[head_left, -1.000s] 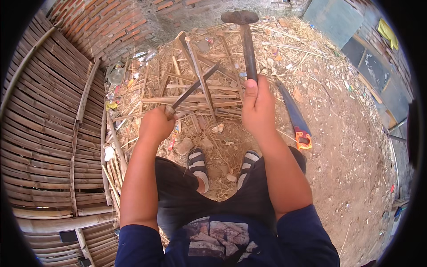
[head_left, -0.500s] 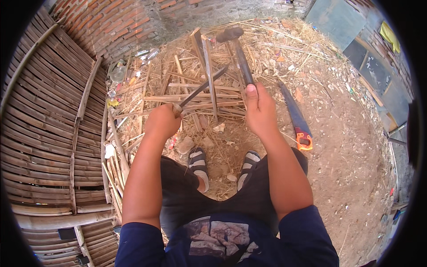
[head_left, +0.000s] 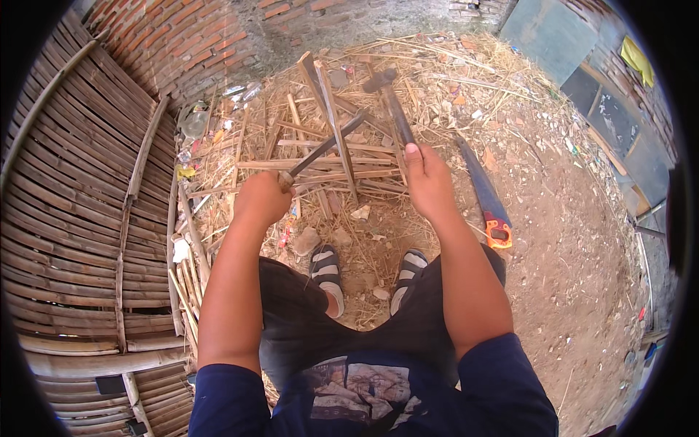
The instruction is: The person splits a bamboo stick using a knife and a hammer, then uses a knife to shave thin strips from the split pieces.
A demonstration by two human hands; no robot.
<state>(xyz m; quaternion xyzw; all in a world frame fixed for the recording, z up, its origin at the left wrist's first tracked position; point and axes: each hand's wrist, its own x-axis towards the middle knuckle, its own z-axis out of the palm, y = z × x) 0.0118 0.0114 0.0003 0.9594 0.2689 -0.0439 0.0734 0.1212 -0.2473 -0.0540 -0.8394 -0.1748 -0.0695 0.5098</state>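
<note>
My left hand (head_left: pixel 262 198) is closed round the wooden handle of a machete (head_left: pixel 325 148), its dark blade slanting up and to the right. That blade crosses an upright wooden strip (head_left: pixel 339 135), which parts at the top from a second, wider strip (head_left: pixel 312 79) leaning left. In my right hand (head_left: pixel 431 180) is a hammer (head_left: pixel 397 113), thumb along its dark handle. Its blocky head points away from me, just right of the blade's tip and apart from it. Whether the blade is wedged in the wood I cannot tell.
Split wooden strips (head_left: pixel 295 164) lie in a loose pile on the littered ground beyond my feet. A handsaw (head_left: pixel 480 182) with an orange handle lies to the right. A bamboo slat wall (head_left: pixel 73 211) stands at the left, a brick wall (head_left: pixel 182 40) at the back.
The tops of the upright strips have swung left. The hammer's head has come down slightly and moved a little right; the machete has shifted slightly left. Both hands keep their hold.
</note>
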